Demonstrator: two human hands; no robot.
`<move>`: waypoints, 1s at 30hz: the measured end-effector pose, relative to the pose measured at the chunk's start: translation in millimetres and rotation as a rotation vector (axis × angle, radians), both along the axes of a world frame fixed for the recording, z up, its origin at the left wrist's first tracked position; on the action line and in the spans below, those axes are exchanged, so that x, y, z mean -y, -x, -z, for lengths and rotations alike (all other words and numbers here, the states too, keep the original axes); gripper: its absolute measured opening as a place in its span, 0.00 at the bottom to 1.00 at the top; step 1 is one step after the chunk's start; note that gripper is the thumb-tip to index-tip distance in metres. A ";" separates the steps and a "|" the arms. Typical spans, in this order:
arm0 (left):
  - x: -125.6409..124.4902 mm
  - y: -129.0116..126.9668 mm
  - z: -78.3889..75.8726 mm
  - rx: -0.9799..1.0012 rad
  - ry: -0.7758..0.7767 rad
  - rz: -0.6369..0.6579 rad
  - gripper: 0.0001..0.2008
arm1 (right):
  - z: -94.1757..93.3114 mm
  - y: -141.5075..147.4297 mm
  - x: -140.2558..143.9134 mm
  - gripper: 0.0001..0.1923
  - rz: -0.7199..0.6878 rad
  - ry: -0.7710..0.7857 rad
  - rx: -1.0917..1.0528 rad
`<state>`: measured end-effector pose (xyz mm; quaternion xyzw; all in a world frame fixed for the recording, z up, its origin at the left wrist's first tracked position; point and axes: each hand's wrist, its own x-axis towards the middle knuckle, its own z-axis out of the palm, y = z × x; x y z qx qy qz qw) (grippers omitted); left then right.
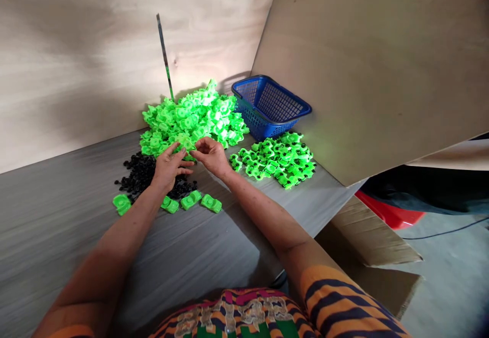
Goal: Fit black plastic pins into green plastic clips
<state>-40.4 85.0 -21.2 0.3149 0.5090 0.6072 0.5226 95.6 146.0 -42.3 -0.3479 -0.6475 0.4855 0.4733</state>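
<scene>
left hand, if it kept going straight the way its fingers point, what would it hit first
The left hand points up and away toward the big pile of green plastic pieces, so it would likely meet that pile first. The right hand sits just beside its line; depth is hard to judge.

Both hands, left hand (167, 167) & right hand (212, 156), pinch a green plastic piece (186, 148) btwn big green pile (191, 119) & black bits (142, 173).

A small bright green plastic piece (186, 149) sits pinched between both hands, before the green heap (191, 119)

Plywood wall (76, 58), grey tabletop (57, 226), leaning board (374, 63), concrete floor (451, 266)
</scene>
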 end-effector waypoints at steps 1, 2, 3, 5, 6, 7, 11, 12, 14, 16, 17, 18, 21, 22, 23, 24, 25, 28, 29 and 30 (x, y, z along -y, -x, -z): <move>-0.5 0.8 0.5 0.025 -0.020 0.006 0.23 | 0.2 4.4 0.8 0.16 -0.018 0.012 -0.034; -1.1 1.6 1.1 0.044 -0.038 0.015 0.21 | 0.0 7.9 2.1 0.15 -0.031 0.015 -0.046; -1.8 2.4 1.8 0.054 -0.054 0.021 0.21 | -0.7 10.1 3.6 0.14 -0.040 0.005 -0.034; -3.1 4.1 2.6 0.048 -0.075 0.007 0.22 | -3.4 10.1 7.8 0.10 -0.034 -0.068 0.053; -3.7 4.9 2.7 0.036 -0.079 -0.013 0.21 | -5.1 7.9 10.2 0.07 -0.022 -0.121 0.116; -4.2 5.6 2.3 0.021 -0.076 -0.035 0.20 | -6.6 4.5 12.8 0.05 -0.006 -0.173 0.187; -4.4 7.4 -1.9 -0.034 0.013 -0.095 0.22 | -7.8 -16.8 24.9 0.05 -0.061 -0.259 0.507; -3.9 7.3 -3.2 -0.045 0.039 -0.100 0.24 | -6.3 -22.1 28.2 0.07 -0.112 -0.252 0.587; -2.5 6.3 -5.2 -0.061 0.073 -0.082 0.27 | -1.9 -30.5 34.7 0.08 -0.202 -0.230 0.720; -0.9 4.4 -5.7 -0.067 0.090 -0.033 0.28 | 2.9 -34.9 40.3 0.08 -0.239 -0.226 0.797; -0.2 3.2 -5.4 -0.066 0.096 -0.005 0.28 | 4.9 -35.5 42.6 0.08 -0.242 -0.239 0.814; 0.3 2.1 -4.7 -0.062 0.104 0.022 0.28 | 6.5 -35.3 44.5 0.09 -0.241 -0.261 0.823; 0.6 -0.6 -2.0 -0.031 0.121 0.075 0.28 | 8.3 -32.1 47.6 0.11 -0.227 -0.336 0.848; 0.5 -1.0 -1.2 -0.019 0.118 0.081 0.28 | 8.3 -30.8 48.1 0.12 -0.226 -0.353 0.866; 0.3 -1.3 -0.6 -0.006 0.108 0.083 0.28 | 8.1 -29.6 48.4 0.12 -0.228 -0.362 0.889; 0.2 -1.3 -0.2 0.007 0.092 0.085 0.29 | 8.0 -28.7 48.5 0.13 -0.229 -0.365 0.912; 0.1 -1.2 0.1 0.019 0.072 0.089 0.29 | 8.2 -28.1 48.5 0.13 -0.227 -0.365 0.930; 0.2 -0.2 0.0 0.042 0.026 0.116 0.31 | 10.4 -28.1 46.8 0.13 -0.201 -0.352 0.922; 0.3 0.2 0.1 0.044 0.019 0.126 0.32 | 11.5 -28.9 45.7 0.12 -0.190 -0.347 0.902; 0.3 0.7 0.2 0.042 0.016 0.133 0.32 | 12.5 -30.1 44.2 0.12 -0.177 -0.342 0.875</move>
